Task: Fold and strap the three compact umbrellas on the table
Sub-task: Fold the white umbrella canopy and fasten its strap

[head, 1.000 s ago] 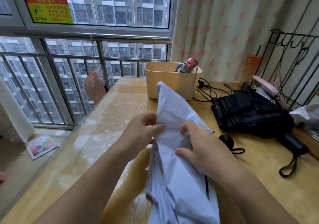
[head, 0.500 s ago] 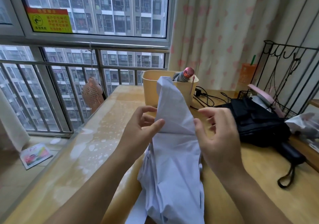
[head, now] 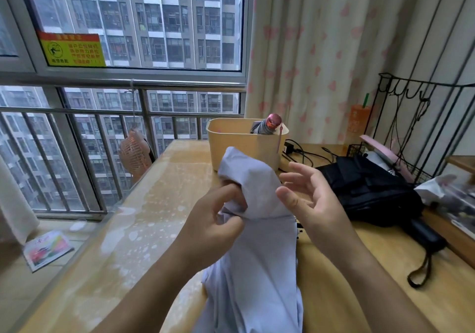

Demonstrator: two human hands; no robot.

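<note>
Left hand [head: 217, 223] pinches a bunched pleat of the pale umbrella [head: 257, 260], fingers curled into the cloth so the gathered folds cannot spring apart. My right hand [head: 308, 204] hovers just beside it, fingers spread and holding nothing, ready, I judge, to smooth the next panel. This umbrella rises in front of the bin [head: 231, 147]. The black umbrella [head: 372, 191] lies right of the bin on the table [head: 133, 230].
</note>
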